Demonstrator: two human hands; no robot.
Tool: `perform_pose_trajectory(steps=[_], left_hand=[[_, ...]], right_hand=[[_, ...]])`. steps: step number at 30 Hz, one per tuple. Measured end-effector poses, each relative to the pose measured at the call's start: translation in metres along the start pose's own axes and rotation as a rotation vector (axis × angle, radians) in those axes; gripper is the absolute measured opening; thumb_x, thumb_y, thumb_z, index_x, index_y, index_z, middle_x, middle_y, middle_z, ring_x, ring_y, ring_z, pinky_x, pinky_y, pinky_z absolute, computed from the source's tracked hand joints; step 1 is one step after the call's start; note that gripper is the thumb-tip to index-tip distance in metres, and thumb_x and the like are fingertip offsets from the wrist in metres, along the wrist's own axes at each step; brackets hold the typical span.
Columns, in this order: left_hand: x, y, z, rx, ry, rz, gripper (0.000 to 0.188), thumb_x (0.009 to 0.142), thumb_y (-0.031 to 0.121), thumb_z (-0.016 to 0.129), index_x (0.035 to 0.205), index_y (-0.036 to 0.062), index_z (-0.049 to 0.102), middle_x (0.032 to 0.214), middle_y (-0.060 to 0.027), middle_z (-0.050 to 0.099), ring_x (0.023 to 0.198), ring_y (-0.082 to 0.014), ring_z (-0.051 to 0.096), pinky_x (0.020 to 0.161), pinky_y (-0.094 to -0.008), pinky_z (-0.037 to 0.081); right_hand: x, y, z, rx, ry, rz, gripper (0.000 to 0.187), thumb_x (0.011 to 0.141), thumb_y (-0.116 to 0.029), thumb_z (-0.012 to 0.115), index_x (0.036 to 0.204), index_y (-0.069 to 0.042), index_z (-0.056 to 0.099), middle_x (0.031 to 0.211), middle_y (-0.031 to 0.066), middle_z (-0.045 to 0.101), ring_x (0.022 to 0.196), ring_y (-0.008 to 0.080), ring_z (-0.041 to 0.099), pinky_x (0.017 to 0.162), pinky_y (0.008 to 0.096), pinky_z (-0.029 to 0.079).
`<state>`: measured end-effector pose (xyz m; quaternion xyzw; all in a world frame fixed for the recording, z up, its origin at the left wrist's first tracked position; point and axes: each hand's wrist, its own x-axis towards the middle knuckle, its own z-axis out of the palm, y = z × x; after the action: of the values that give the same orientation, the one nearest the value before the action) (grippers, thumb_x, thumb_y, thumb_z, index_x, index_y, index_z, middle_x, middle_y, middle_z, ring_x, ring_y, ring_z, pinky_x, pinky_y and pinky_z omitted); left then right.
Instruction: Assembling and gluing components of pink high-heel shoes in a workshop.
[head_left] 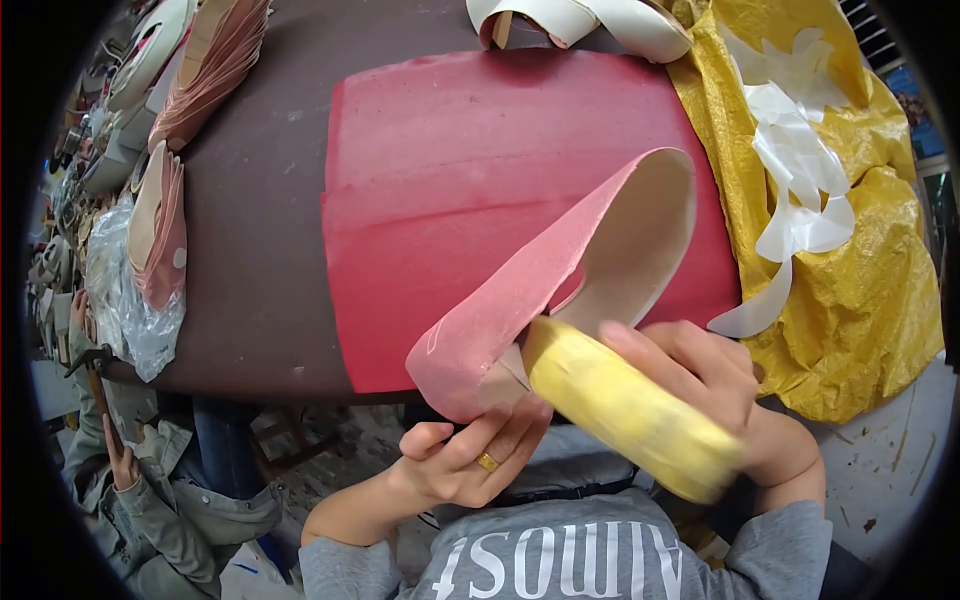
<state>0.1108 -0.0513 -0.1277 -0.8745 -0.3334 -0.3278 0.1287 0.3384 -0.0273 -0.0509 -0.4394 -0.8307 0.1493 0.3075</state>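
A pink shoe upper with a pale lining stands on edge over the red mat, its curved loop spreading toward the far right. My left hand, a ring on one finger, has its fingers curled under the near end of the upper and pinches it there. My right hand grips a roll of yellow tape, blurred by motion. The roll's far edge meets or overlaps the upper close to my left fingertips; whether tape is stuck to it there cannot be seen.
The mat lies on a brown table. At right, a yellow woven sack carries translucent white cut pieces. White strips sit at the far edge. Stacked pink pieces and a plastic bag are left. Another person's hand holds a hammer.
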Motion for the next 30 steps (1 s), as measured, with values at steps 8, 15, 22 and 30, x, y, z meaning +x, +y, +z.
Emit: perform_pose_trajectory(steps=[8,15,22,30], left_hand=[[0.015,0.016,-0.019,0.175,-0.053,0.059,0.024,0.079,0.010,0.063,0.102,0.0154,0.070,0.098,0.0033,0.066,0.094,-0.0105,0.056,0.085,-0.0272,0.030],[0.110,-0.012,-0.013,0.035,0.054,-0.030,0.032,0.076,0.014,0.063,0.105,0.0017,0.062,0.098,-0.0107,0.063,0.093,-0.0215,0.056,0.085,-0.0367,0.045],[0.112,-0.041,-0.012,0.010,-0.321,0.062,0.055,0.078,0.023,0.070,0.127,0.0079,0.050,0.111,-0.0072,0.060,0.100,-0.0216,0.057,0.092,-0.0396,0.045],[0.117,-0.090,-0.036,-0.173,-0.241,0.128,0.017,0.086,0.011,0.066,0.102,0.0058,0.063,0.084,-0.0011,0.065,0.068,-0.0145,0.058,0.071,-0.0265,0.048]], right_hand=[[0.013,-0.016,-0.013,-0.082,-0.121,0.013,0.042,0.074,-0.003,0.071,0.116,-0.003,0.065,0.080,0.0027,0.059,0.052,0.0118,0.047,0.048,0.0245,0.044],[-0.018,-0.044,-0.049,-0.159,0.392,0.079,0.029,0.088,-0.003,0.057,0.116,0.005,0.061,0.081,0.0072,0.064,0.060,0.0098,0.048,0.056,0.0209,0.041],[-0.027,-0.017,-0.065,-0.022,0.518,0.230,0.034,0.093,-0.003,0.053,0.125,0.007,0.056,0.079,0.0064,0.061,0.060,0.0073,0.042,0.055,0.0173,0.036],[-0.029,-0.019,-0.073,0.062,0.511,0.261,0.031,0.094,-0.005,0.054,0.122,0.008,0.057,0.081,0.0066,0.062,0.058,0.0073,0.040,0.055,0.0179,0.035]])
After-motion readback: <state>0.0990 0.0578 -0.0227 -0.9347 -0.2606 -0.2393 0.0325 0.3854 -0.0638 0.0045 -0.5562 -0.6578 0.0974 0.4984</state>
